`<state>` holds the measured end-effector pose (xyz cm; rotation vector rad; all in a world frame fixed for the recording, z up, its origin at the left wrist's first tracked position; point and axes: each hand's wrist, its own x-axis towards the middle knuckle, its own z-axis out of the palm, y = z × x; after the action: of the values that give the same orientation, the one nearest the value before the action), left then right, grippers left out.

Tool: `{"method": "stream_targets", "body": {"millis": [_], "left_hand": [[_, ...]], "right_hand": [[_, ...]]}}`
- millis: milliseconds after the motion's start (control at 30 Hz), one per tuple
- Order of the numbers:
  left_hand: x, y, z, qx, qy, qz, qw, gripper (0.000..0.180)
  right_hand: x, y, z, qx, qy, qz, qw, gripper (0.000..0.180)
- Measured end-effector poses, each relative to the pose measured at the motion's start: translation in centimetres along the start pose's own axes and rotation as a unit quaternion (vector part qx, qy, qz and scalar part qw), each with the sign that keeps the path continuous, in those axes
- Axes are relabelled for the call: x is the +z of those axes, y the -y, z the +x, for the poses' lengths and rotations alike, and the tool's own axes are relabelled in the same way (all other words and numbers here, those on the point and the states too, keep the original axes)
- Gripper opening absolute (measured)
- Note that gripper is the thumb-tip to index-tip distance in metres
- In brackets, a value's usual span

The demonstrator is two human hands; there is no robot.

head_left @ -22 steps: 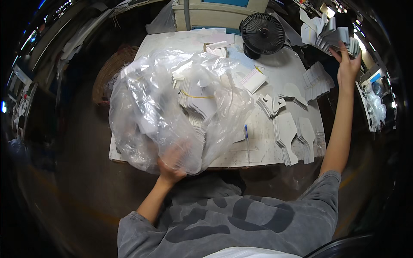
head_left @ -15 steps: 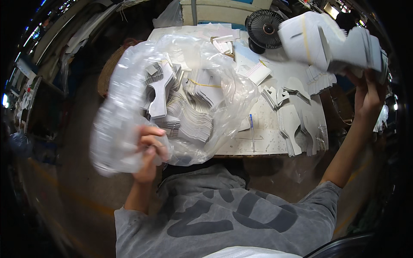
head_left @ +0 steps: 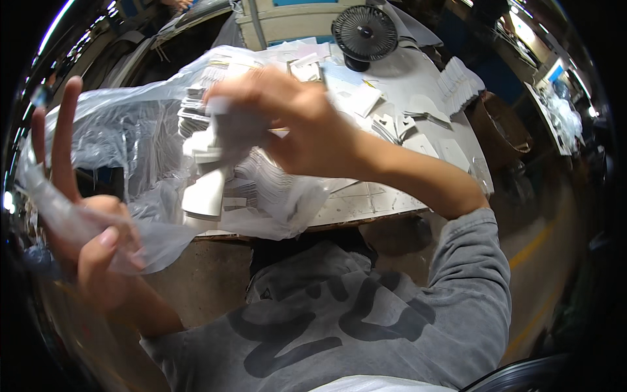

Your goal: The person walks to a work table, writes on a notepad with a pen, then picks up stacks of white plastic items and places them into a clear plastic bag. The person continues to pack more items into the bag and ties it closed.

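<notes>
A large clear plastic bag point(head_left: 157, 104) lies on its side on the table, its mouth drawn wide. My left hand point(head_left: 98, 228) pinches the bag's rim between thumb and bent fingers, while two fingers point upward. Stacks of white cut-out sheets point(head_left: 261, 186) with wavy edges sit within the bag. Over them, my right hand point(head_left: 304, 124) grips a blurred grey-white stack of cut sheets point(head_left: 238, 134) from above. Motion smear hides that stack's exact outline, and the hand covers part of the pile beneath.
Behind the bag stands a black fan point(head_left: 364, 36) on the white table point(head_left: 418, 72). Several cut-out sheets point(head_left: 428, 108) lie at the table's right side, with a wavy-edged stack point(head_left: 460, 85) farther back. A brown basket point(head_left: 499, 127) stands beyond the right edge.
My right hand has swung from the far right to above the bag with the stack. My left hand has pulled the bag's rim out leftward. The whole view has shifted.
</notes>
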<state>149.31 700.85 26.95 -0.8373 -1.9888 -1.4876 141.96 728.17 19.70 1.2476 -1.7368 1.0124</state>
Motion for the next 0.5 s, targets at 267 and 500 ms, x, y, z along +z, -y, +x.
{"method": "stream_targets", "body": {"millis": [267,500], "left_hand": [[-5.4,3.4,1.2,-0.035,-0.116,0.022,0.992,0.091],[-11.9,8.3,2.9,-0.065,-0.188,-0.089,0.976,0.081]], "right_hand": [[0.3,-3.0,-11.2,-0.027,0.374,-0.226,0.899,0.040],[-10.0,1.1,-7.8,0.079,0.273,-0.249,0.926,0.037]]}}
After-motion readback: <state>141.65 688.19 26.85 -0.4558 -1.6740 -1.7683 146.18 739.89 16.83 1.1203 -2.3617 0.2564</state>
